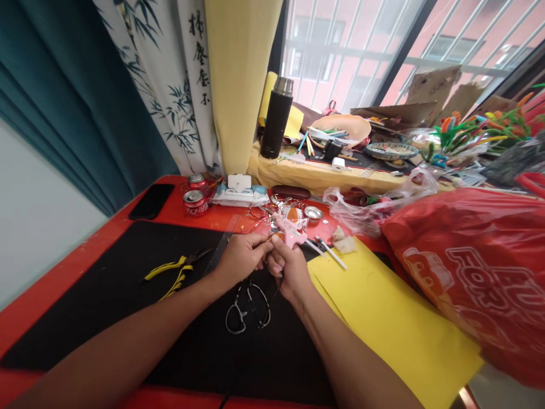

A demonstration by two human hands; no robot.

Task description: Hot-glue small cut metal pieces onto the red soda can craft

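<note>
In the head view, your left hand and right hand meet above the black rectangular mat on the red table, fingertips pinched on a small orange-brown piece, mostly hidden. Just beyond them, toward the table's far edge, sits the pink plastic glue gun. Looped silver-and-black wire shapes lie below your hands, nearer the near edge; yellow-handled metal pliers lie toward the left edge.

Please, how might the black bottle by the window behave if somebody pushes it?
The black bottle may tip easily, since it stands tall and narrow. Once down, it would probably roll, given its round body. Its shiny silver cap might feel slippery.
</note>
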